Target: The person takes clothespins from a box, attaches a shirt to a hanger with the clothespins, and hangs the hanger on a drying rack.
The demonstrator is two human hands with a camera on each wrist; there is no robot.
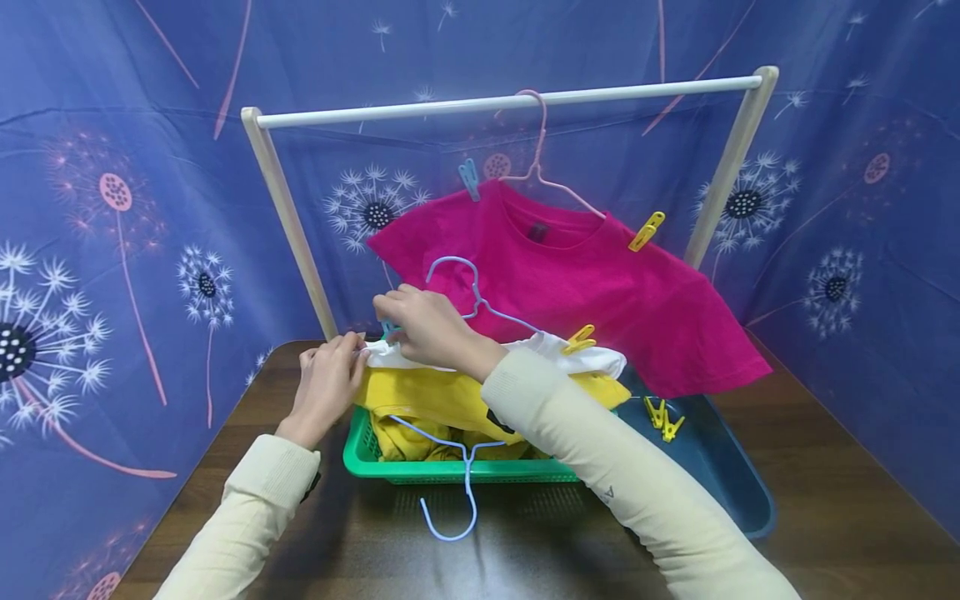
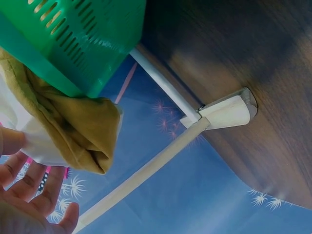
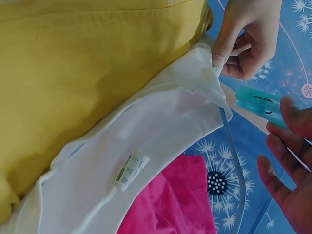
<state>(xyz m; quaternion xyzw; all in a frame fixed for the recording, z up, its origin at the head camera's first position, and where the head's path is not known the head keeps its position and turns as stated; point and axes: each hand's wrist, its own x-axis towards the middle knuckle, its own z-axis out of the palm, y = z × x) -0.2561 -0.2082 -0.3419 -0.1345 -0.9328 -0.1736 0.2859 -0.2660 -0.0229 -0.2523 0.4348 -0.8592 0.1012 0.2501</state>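
My left hand (image 1: 324,385) pinches the shoulder edge of a white shirt (image 3: 161,109), which has a light blue hanger (image 1: 480,292) inside it. Between thumb and fingers, my right hand (image 1: 438,329) holds a teal clothespin (image 3: 258,101), its tip close to that shoulder in the right wrist view. A yellow clothespin (image 1: 580,339) grips the shirt's other shoulder. Below the white shirt lies a yellow garment (image 1: 427,393), with a second blue hanger (image 1: 470,475) sticking out toward me. Part of the white shirt is hidden behind my right forearm.
A green basket (image 1: 450,472) with yellow cloth stands on the wooden table. Behind it, a magenta shirt (image 1: 585,283) hangs from a rack's white bar (image 1: 412,108), with a blue and a yellow clothespin on its shoulders. Two yellow clothespins (image 1: 663,419) lie in a dark blue tray (image 1: 750,500).
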